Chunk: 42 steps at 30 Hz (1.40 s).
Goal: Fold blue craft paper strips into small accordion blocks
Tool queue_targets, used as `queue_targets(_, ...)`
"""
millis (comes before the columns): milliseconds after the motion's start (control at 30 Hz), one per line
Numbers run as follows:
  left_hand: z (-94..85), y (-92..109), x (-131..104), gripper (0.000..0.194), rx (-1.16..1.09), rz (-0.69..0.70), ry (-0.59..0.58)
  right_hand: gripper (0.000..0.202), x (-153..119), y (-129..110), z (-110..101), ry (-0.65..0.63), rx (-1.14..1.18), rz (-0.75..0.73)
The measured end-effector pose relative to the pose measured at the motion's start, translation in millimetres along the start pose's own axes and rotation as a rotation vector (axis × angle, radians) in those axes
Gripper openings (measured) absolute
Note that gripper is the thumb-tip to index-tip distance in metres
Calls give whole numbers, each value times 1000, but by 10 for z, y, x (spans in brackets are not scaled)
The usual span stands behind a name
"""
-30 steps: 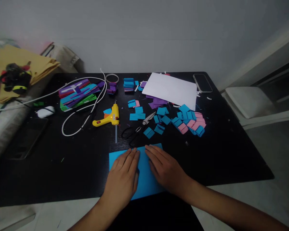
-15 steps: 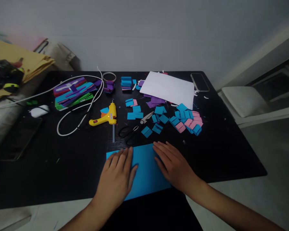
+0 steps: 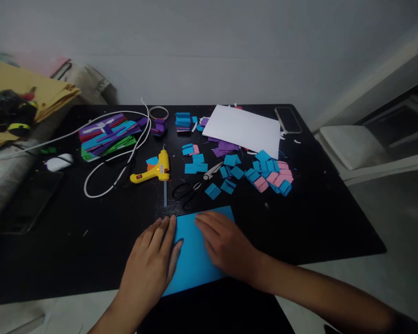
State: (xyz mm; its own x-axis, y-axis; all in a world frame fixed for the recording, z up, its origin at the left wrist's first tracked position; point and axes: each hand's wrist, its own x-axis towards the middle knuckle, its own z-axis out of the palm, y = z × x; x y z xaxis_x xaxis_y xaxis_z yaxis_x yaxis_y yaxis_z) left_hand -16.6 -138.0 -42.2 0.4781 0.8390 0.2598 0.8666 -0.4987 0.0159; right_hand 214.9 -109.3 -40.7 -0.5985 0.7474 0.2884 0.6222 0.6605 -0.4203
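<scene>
Black table (image 3: 316, 227) stands against a grey wall (image 3: 202, 41). Blue sheet (image 3: 190, 262) lies flat at the near edge, below the scissors (image 3: 206, 176) and the yellow glue gun (image 3: 163, 164). Left hand (image 3: 146, 262): palm down, fingers extended, thumb spread from the fingers; it covers the left end of the sheet and grips nothing visible. Right hand (image 3: 226, 241): fingers close together and slightly bent, fingertips over the sheet near its far edge; its thumb side is hidden, so whether it pinches the paper cannot be told. Both hands are apart, with bare blue paper between them.
</scene>
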Motion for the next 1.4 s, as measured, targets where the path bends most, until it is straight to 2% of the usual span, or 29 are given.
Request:
queue_targets(100, 12, -16, -20, 47, -23, -4, 6, 44, 124, -93, 140, -47, 35, -82)
queue_targets(233, 21, -24, -40, 49, -24, -15, 2, 43, 141, -105, 183, -41, 21, -73)
queue_targets(467, 3, -12, -25, 49, -46, -38, -6, 37, -84, 36, -59, 34, -46, 87)
queue_targets(633, 7, -19, -29, 50, -57, -32, -11, 35, -232, 200, -222, 107, -92, 133)
queue_targets(733, 18, -19, -37, 51, -63, -39, -20, 25, -150, 272, -306, 177, -51, 192)
queue_targets(833, 26, -15, -40, 50, -71, -38, -9, 17, 57, 248, -327, 222, 4, 260)
queue_targets(900, 28, -15, -41, 50, -73, -38, 1, 14, 212, 170, -287, 133, 56, 286)
queue_targets(967, 28, -17, -43, 50, -70, -35, 9, 13, 347, 71, -218, -33, 84, 306)
queue_targets(1033, 29, -22, -46, 50, -63, -30, 14, 19, 448, -11, -145, -188, 30, 329)
queue_targets(1100, 32, -25, -50, 51, -61, -30, 13, 25, 514, -49, -93, -274, -35, 375)
queue_targets(1233, 39, -18, -52, 51, -61, -39, 0, 32, 553, -8, -84, -294, -58, 454)
queue_targets(1400, 37, -8, -44, 51, -75, -51, 1, 36, 493, 111, -189, -286, -45, 537)
